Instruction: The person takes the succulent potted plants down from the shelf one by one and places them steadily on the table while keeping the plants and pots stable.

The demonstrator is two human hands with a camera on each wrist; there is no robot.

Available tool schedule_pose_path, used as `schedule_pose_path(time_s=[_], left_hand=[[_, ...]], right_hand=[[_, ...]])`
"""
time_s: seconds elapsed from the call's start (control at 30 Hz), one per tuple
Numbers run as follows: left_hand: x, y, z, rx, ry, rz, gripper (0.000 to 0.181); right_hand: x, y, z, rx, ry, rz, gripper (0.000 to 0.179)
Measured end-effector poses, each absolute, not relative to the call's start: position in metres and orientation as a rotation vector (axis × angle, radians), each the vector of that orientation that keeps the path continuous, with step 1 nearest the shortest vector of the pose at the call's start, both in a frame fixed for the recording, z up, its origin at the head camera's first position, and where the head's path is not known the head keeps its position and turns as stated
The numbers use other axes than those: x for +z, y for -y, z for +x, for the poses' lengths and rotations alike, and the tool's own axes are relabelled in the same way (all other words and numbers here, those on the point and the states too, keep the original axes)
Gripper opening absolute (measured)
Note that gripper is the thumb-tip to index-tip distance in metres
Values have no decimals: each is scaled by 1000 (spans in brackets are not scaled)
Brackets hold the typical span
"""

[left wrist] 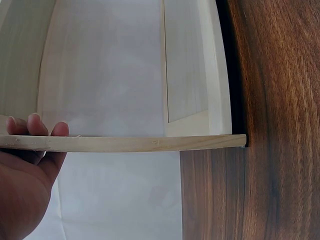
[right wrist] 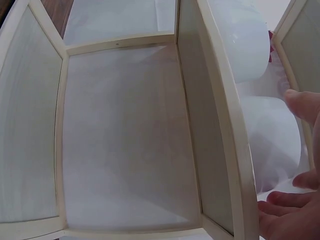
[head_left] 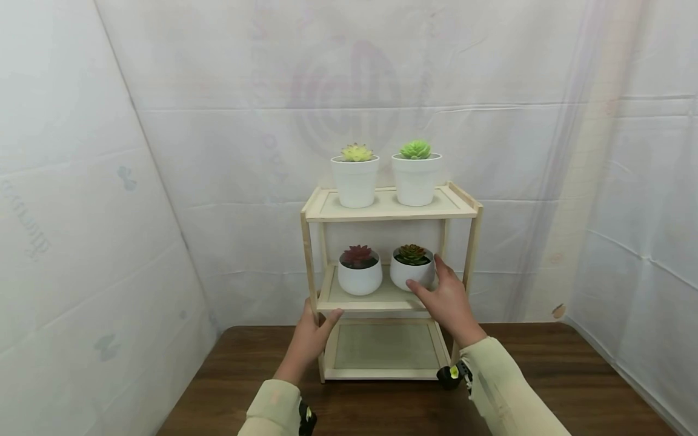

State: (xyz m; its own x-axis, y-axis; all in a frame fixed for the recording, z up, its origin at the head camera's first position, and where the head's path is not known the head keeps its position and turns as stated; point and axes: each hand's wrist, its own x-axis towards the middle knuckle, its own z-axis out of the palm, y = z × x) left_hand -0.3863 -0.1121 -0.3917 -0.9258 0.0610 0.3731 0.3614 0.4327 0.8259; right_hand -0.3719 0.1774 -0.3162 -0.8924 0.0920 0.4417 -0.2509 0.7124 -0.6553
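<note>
A wooden three-tier shelf (head_left: 389, 215) stands on the table. My left hand (head_left: 309, 339) grips its front left post (left wrist: 120, 144); in the left wrist view the fingertips come round the wood. On the middle tier sits a white round pot with a dark green, red-edged succulent (head_left: 412, 255). My right hand (head_left: 449, 300) is spread at this pot's right side, with the thumb at its front and the index finger by its right rim. In the right wrist view the thumb and fingers border the white pot (right wrist: 272, 140). Left of it stands a similar pot with a dark red succulent (head_left: 358, 269).
Two taller white pots, one with a yellow-green succulent (head_left: 355, 178) and one with a bright green succulent (head_left: 416, 178), stand on the top tier. Under them is the bottom tier (head_left: 387, 346). White sheeting (head_left: 229, 151) hangs behind and beside the brown table (head_left: 523, 375).
</note>
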Motion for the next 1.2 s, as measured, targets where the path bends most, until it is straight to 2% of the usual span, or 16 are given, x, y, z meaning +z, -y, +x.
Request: schedule_pose_path(time_s=[1.2], left_hand=[[-391,111,-387,-1459,2422,-347,80]], right_hand=[[-310,-177,-395,1123,2510,30,109]])
